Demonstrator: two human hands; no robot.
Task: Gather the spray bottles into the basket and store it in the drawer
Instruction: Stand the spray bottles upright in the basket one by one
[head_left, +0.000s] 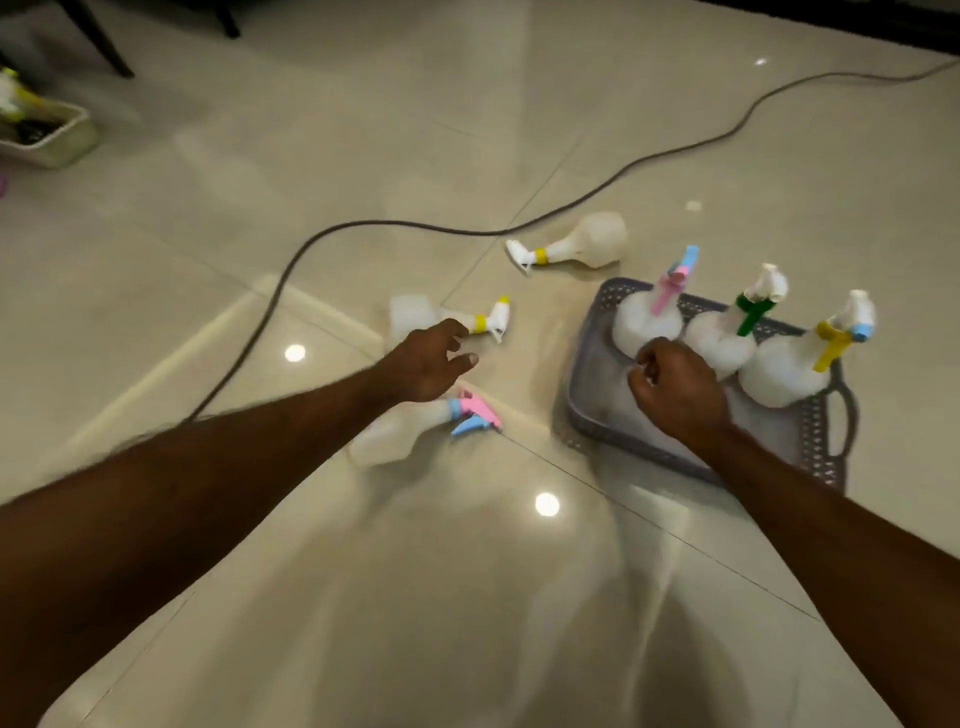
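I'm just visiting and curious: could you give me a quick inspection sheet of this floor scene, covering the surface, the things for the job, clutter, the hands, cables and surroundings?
Surface: glossy tiled floor, reflecting ceiling lights.
Job's things: grey basket holds three upright spray bottles: pink-trigger, green-trigger, yellow-trigger. Three more lie on the floor: far yellow-collared bottle, near yellow-collared bottle, pink-and-blue bottle.
Clutter: nothing seen near the basket.
Hands: left hand open, fingers reaching at the near yellow-collared bottle; contact unclear. Right hand curled over the basket; what it holds, if anything, is hidden.
Cables: dark cable snakes across the floor.
Surroundings: another basket far left; dark furniture legs behind.
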